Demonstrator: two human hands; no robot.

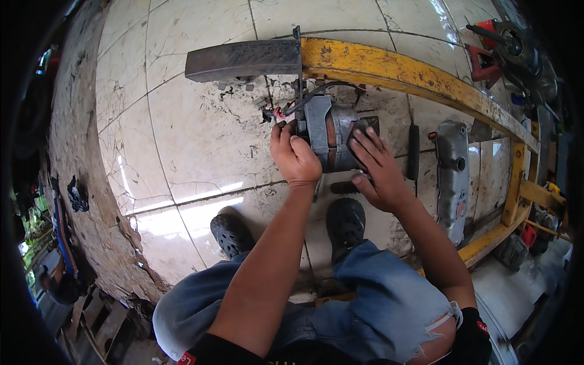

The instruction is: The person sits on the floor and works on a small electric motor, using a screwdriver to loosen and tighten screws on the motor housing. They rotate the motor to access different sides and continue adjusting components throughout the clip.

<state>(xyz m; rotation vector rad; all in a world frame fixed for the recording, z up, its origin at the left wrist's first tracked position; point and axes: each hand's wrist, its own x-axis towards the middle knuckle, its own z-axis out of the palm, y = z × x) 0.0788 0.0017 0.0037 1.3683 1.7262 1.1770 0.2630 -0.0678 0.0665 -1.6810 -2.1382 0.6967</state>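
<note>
A grey metal electric motor (317, 131) with a reddish-brown band round its middle lies on the tiled floor in front of me. My left hand (295, 152) is closed at its left end; fingers and palm hide whatever is inside. Over the right end lies my right hand (380, 167), fingers along the dark end part and thumb on the near side, gripping the motor. A dark cable (316, 91) with red wrapping near its loose end runs over the motor's far side.
Beyond the motor stretches a yellow metal beam (371, 58) with a dark end piece (240, 61). A black rod-like handle (413, 152) and a grey metal cover (453, 179) lie at the right. Red stands (485, 64) are at the far right. My shoes (345, 222) flank the near floor.
</note>
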